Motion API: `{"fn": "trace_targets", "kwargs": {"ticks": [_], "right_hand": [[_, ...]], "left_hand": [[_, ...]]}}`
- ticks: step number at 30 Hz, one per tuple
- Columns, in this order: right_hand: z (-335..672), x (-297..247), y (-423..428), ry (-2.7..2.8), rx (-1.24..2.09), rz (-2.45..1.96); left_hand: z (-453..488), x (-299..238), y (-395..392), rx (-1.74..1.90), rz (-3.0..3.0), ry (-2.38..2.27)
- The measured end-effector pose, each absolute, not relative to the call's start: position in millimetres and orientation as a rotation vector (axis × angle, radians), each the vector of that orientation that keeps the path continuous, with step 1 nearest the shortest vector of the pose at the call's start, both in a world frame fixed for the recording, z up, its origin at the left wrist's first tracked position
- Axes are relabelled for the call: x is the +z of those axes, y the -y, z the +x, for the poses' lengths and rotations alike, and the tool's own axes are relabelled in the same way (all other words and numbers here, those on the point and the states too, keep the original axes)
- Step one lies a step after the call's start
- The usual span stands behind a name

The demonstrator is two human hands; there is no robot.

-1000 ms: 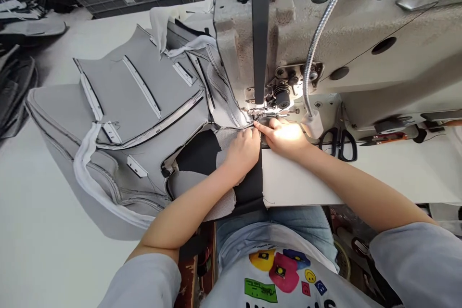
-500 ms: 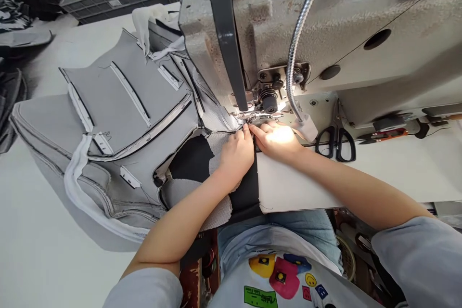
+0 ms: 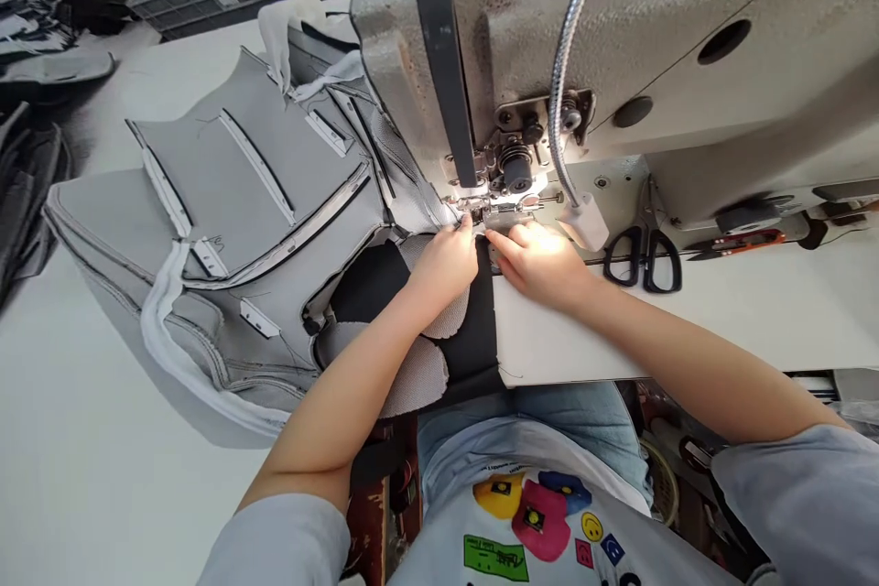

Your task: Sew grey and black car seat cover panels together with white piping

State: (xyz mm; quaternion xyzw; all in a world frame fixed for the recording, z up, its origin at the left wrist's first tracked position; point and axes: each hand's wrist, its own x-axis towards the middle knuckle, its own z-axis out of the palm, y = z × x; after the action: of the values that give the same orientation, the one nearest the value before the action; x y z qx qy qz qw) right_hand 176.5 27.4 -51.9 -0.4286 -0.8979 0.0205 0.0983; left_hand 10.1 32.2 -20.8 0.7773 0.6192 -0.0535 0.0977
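A large grey fabric cover [image 3: 288, 265] with sewn-on strips lies spread on the table, its right end running under the sewing machine [image 3: 426, 55]. My left hand [image 3: 446, 267] is closed on that end, thumb and fingers pressed to the cloth just in front of the presser foot [image 3: 479, 212]. My right hand [image 3: 546, 267] rests to the right of the foot, forefinger pointing at the cloth edge and the other fingers curled under. Its fingertips seem to pinch the edge, partly hidden. Black fabric [image 3: 473, 339] and grey mesh flaps [image 3: 416, 375] hang toward my lap.
Black-handled scissors [image 3: 644, 252] lie right of my right hand, with an orange-handled tool [image 3: 748, 243] beyond. A metal flexible lamp neck [image 3: 559, 64] comes down in front of the machine head. A grey crate [image 3: 240, 0] and dark cloth stacks [image 3: 27, 174] stand at the left.
My fingertips have drawn slightly apart at the presser foot; the right hand sits a little farther right. The whole view has shifted slightly, moving the fabric cover to the right in the picture.
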Motion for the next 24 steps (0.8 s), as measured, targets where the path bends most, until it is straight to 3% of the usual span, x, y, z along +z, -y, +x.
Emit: {"fn": "trace_targets", "kwargs": {"ticks": [8, 13, 20, 24], "right_hand": [[187, -51, -3, 2.758, 0.285, -0.627], [186, -45, 0, 2.853, 0.509, -0.288], [167, -62, 7, 2.774, 0.237, -0.462], [172, -62, 3, 2.748, 0.292, -0.476]], "left_hand": [[16, -24, -15, -0.202, 2.423, -1.865], [13, -21, -21, -0.291, 2.636, -1.527], [18, -27, -27, -0.371, 2.695, -1.525], [26, -20, -23, -0.332, 2.601, -1.761]]}}
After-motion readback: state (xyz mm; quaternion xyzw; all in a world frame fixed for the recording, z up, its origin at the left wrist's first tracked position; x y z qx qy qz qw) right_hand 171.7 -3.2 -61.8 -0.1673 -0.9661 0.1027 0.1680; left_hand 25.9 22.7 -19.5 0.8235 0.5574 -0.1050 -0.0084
